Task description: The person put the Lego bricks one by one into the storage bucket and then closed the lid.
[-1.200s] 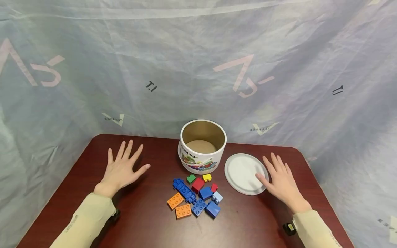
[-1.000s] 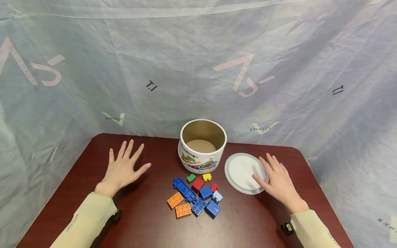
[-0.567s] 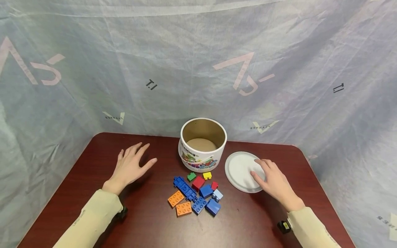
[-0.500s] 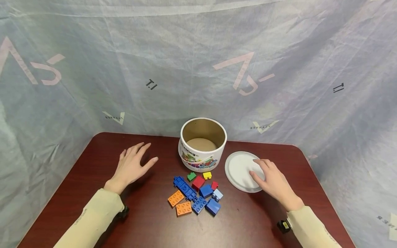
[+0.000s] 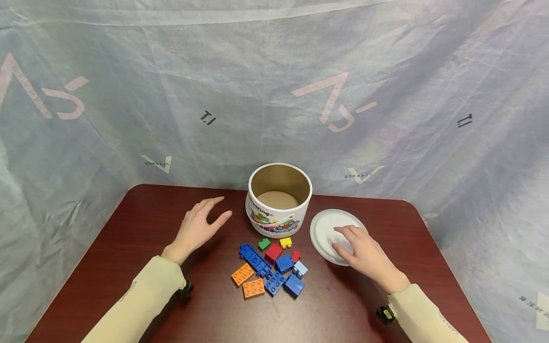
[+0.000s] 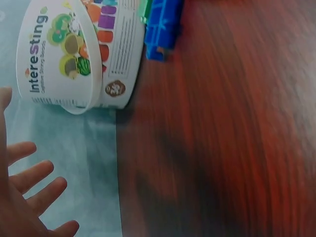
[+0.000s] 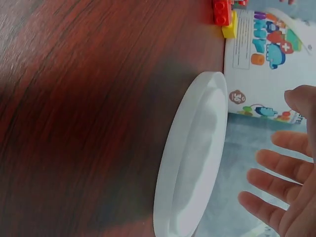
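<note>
My left hand (image 5: 195, 229) hovers left of a white bucket (image 5: 279, 221), its fingers spread and holding nothing. The bucket stands upright and uncovered at the back middle, with printed pictures and a white handle on its side. My right hand (image 5: 363, 250) hangs over a round white lid (image 5: 323, 233), with nothing in its fingers; in the right wrist view the lid (image 7: 190, 163) lies apart from the fingers. In front of the bucket lies a group of building bricks: two orange bricks (image 5: 254, 288), a long blue base piece (image 5: 255, 260), a red brick (image 5: 273, 253), and several others.
Smaller pieces beside the bucket are a green brick (image 5: 264, 244), a yellow brick (image 5: 285, 243) and a light blue brick (image 5: 299, 269). The dark red table (image 5: 206, 314) has rounded back corners. Grey cloth (image 5: 240, 95) hangs behind it and along both sides.
My left hand has moved right toward the bucket and its fingers are less spread. The right hand has moved left, further over the lid. Bricks, bucket and lid stay in place.
</note>
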Tool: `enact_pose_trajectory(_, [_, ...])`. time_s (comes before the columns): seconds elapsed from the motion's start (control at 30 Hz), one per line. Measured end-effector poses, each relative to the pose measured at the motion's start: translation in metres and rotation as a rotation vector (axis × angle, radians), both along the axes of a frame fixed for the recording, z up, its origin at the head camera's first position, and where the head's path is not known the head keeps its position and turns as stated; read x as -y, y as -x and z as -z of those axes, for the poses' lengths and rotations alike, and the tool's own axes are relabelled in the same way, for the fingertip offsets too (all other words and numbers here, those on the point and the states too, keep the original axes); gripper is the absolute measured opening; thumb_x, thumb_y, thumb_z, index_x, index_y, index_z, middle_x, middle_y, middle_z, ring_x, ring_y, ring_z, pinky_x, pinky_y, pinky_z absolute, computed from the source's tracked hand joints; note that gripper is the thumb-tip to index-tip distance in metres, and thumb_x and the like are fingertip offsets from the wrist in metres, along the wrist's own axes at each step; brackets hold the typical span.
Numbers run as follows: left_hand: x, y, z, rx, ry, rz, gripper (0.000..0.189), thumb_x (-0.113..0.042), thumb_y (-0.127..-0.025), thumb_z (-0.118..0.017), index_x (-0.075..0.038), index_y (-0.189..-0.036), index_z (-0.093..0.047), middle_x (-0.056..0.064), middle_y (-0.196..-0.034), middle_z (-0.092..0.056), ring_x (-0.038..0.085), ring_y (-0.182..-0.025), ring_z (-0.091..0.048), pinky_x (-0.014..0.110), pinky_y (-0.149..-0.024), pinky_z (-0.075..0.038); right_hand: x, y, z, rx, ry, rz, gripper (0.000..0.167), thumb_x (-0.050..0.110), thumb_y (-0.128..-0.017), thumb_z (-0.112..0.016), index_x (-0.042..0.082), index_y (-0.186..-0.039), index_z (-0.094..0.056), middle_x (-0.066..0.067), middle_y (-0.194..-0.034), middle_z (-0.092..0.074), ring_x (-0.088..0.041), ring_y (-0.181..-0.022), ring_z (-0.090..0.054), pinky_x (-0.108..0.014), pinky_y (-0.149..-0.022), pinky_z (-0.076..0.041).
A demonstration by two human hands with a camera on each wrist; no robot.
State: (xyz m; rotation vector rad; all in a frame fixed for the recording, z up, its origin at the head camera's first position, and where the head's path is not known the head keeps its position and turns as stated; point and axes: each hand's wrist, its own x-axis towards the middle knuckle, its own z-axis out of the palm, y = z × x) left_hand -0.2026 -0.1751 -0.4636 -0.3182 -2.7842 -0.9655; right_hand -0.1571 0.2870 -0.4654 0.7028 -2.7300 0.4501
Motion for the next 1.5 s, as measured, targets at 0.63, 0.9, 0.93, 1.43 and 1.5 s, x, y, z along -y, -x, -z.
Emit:
enact_pose_trajectory(0.63, [-0.039,0.024,-0.007,-0.005,-0.290,0.096,0.056,-0.035,-0.103,-0.067,-0.007,-0.150,-0.055,0.018,-0.143,-0.059,0.038,-0.130,-0.058,0.058,-0.109,-0.046,0.024,-0.001,-0.001,-0.010,-0.032,-0.109,0.039,0.027,-0.093,-0.078,0.007,-0.125,-0.071,-0.004,-0.115,-0.072,-0.023,-0.108,-0.068,-0.045,-0.092,-0.057])
enact_pose_trajectory(0.9, [-0.052,0.036,-0.011,0.012,-0.370,0.125,0.056,-0.031,-0.105,-0.065,-0.008,-0.154,-0.051,0.017,-0.150,-0.055,0.038,-0.129,-0.059,0.058,-0.108,-0.048,0.035,-0.001,-0.002,0.029,-0.025,-0.136,0.041,0.029,-0.093,-0.078,0.007,-0.126,-0.070,-0.005,-0.114,-0.072,-0.022,-0.107,-0.068,-0.046,-0.093,-0.057])
enact_pose_trajectory(0.93, [-0.054,0.038,-0.011,0.013,-0.380,0.127,0.056,-0.030,-0.105,-0.065,-0.007,-0.154,-0.051,0.018,-0.150,-0.055,0.037,-0.129,-0.059,0.057,-0.108,-0.048,0.037,-0.001,-0.002,0.031,-0.025,-0.138,0.041,0.029,-0.093,-0.078,0.008,-0.126,-0.071,-0.004,-0.114,-0.072,-0.022,-0.106,-0.068,-0.045,-0.093,-0.058])
enact_pose_trajectory(1.43, [-0.069,0.052,-0.011,0.042,-0.482,0.127,0.061,-0.028,-0.107,-0.062,-0.011,-0.161,-0.041,0.015,-0.160,-0.046,0.034,-0.134,-0.056,0.053,-0.108,-0.050,0.052,-0.005,0.005,0.207,-0.002,-0.247,0.034,0.025,-0.097,-0.075,0.008,-0.126,-0.070,-0.004,-0.113,-0.072,-0.018,-0.105,-0.067,-0.043,-0.090,-0.058])
enact_pose_trajectory(1.5, [-0.071,0.053,-0.010,0.045,-0.493,0.128,0.060,-0.028,-0.107,-0.062,-0.012,-0.161,-0.042,0.015,-0.159,-0.046,0.034,-0.133,-0.056,0.052,-0.107,-0.050,0.054,-0.006,0.006,0.257,0.000,-0.281,0.034,0.027,-0.099,-0.074,0.008,-0.126,-0.070,-0.002,-0.115,-0.072,-0.018,-0.107,-0.067,-0.042,-0.093,-0.058])
